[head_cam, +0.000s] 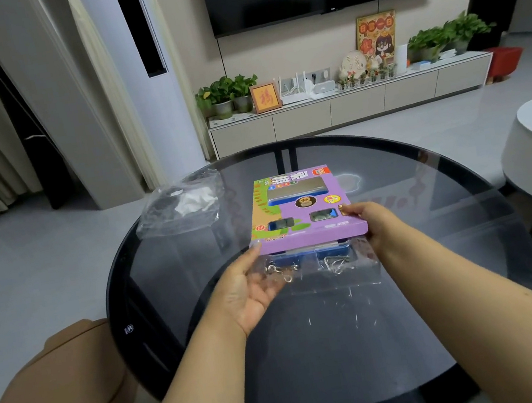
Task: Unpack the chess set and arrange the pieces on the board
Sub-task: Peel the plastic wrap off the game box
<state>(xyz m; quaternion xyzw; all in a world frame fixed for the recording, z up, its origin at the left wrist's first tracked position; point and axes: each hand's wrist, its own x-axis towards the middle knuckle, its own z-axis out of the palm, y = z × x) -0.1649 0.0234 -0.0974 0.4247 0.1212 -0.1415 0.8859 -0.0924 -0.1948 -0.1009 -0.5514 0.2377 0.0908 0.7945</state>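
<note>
Purple cardboard is seen at the middle of the round glass table [465, 206]: the box [303, 209] of the chess set, held just above the tabletop with its printed face up. Its right near corner is pinched by the right hand [373, 223], thumb on top and fingers underneath. The left hand [249, 286] is held palm up with its fingers loosely spread, supporting the left near corner and the clear plastic tray [319, 267] that is half drawn out of the near end of the box. Small metal wire pieces [280, 270] are visible inside that clear plastic, and a blue inner part can be made out behind them. A crumpled plastic bag [182, 207] lies on the far left of the table, apart from the box.

The unpacking is judged to be at an early stage, since no board or pieces have been laid out. Several risks can be foreseen from here. If the tray is pulled free quickly, it could be tipped, because it is only cradled by the left hand and not gripped; loose pieces could then be scattered over the smooth glass and rolled off the edge to the floor. The thin plastic could also be bent or torn if it is dragged against the box opening.
</note>
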